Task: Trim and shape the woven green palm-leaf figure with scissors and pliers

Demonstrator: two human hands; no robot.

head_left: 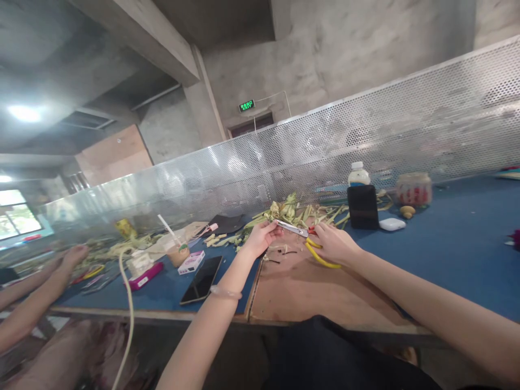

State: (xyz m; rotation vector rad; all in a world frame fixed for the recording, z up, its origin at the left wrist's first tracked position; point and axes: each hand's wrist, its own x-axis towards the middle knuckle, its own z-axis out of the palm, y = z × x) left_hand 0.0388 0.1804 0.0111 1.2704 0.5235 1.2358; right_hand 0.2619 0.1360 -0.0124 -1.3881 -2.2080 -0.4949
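Observation:
My right hand (pixel 335 241) is closed around the scissors (pixel 291 228), which have silver blades and yellow handles with a bit of red near the pivot. One yellow handle loop hangs below the fingers. The blades point left, toward my left hand (pixel 263 238), whose fingertips are pinched together at the blade tips. Whatever those fingers hold is too small to make out. Beneath both hands lies a brown board (pixel 300 292) with small dark and pale scraps (pixel 278 253) on it. Just behind is a heap of pale green plant pieces (pixel 290 211).
A dark phone (pixel 202 280), a small box (pixel 191 262) and a cup with a straw (pixel 177 252) stand left. To the right are a black upright panel (pixel 363 207), a bottle (pixel 358 174), a white mouse-like object (pixel 392 224) and a jar (pixel 414 189). Another person's hands (pixel 73 257) are far left.

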